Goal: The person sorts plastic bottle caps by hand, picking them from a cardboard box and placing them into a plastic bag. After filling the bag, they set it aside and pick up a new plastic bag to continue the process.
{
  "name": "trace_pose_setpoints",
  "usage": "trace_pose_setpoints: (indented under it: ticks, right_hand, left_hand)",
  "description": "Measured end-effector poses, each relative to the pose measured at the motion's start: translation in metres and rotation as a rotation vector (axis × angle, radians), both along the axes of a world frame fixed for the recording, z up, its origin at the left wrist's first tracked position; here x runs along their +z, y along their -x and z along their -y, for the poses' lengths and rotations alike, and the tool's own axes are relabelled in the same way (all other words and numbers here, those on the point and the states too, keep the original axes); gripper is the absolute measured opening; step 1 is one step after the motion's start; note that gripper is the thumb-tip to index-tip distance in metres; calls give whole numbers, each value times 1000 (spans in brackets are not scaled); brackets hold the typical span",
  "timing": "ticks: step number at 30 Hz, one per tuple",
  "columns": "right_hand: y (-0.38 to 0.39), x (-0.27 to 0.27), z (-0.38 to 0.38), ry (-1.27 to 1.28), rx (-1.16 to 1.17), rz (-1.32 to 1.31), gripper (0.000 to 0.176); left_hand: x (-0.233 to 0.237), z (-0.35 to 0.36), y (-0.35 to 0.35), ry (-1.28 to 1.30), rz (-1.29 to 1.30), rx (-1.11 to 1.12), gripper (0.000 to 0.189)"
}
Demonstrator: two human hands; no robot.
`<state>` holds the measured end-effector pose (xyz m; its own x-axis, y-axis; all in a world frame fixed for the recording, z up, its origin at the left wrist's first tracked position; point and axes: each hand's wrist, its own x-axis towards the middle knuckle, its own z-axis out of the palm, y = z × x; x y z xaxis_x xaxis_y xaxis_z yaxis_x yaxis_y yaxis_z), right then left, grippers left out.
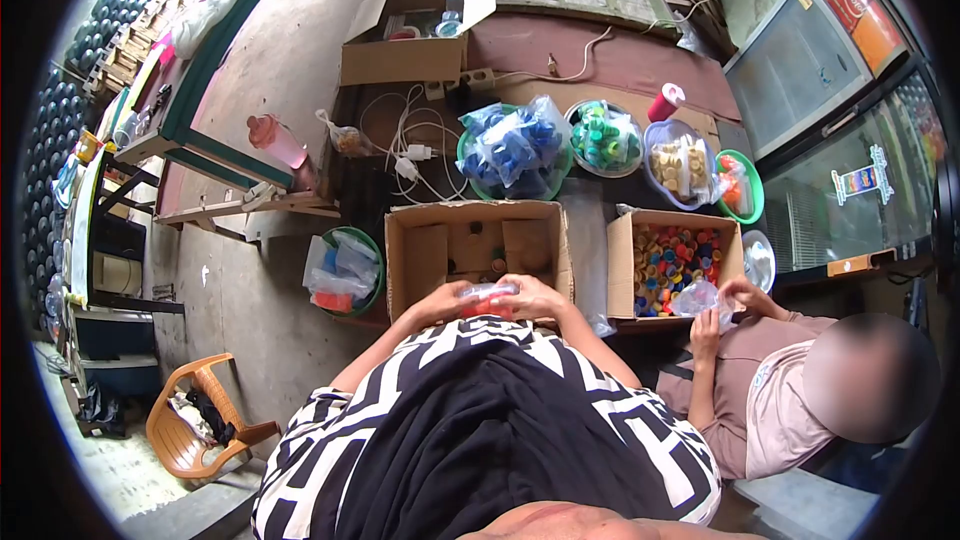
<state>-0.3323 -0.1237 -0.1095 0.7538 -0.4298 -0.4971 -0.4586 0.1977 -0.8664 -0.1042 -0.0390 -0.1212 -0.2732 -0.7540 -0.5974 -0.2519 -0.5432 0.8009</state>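
Observation:
A small clear plastic bag of red bottle caps (488,302) is held close to my body, over the near edge of a cardboard box. My left hand (443,303) is closed on the bag's left side, and my right hand (535,298) grips its right side near the top. The cardboard box (421,258) has its flaps folded inward, with a few small dark caps at the bottom. To the left, a green basket (378,292) holds bagged caps, some blue and some red. Exactly how the fingertips pinch the plastic is too small to tell.
A co-worker (735,370) on the right handles a clear bag (697,299) by a box of mixed caps (680,258). Behind stand basins of bagged blue caps (515,145), green caps (604,137) and cream caps (680,168). White cables (408,155) and a plastic chair (180,450) lie leftward.

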Motion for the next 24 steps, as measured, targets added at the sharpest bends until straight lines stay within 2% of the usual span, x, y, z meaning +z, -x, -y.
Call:
trace_pose_setpoints:
  ticks: [1,3,5,7,9,10,11,14,17,21,24]
  right_hand:
    - [0,-5,3,70,-26,21,41]
    - [3,-11,9,-28,-131,45,45]
    - [4,-1,14,-22,-222,21,47]
    - [5,8,20,-3,-253,28,44]
    - [6,8,24,18,-315,58,44]
    - [6,10,27,-24,-331,82,51]
    - [7,11,29,-26,-331,84,51]
    - [6,39,26,-124,-414,344,73]
    - [8,30,30,-19,-414,324,76]
    - [11,14,33,24,-460,207,60]
    - [12,7,35,16,-477,256,50]
  left_hand:
    - [-2,2,1,39,-51,63,50]
    - [10,9,3,134,-35,102,64]
    - [32,13,9,156,-289,254,73]
    - [49,23,10,158,-259,242,73]
    - [52,30,11,269,-269,179,69]
    - [52,35,13,255,-305,234,60]
    - [52,40,12,254,-302,233,60]
    - [53,51,13,298,-325,345,38]
    - [50,58,12,258,-321,311,36]
    - [46,59,18,245,-270,312,37]
    - [42,58,22,223,-278,317,38]
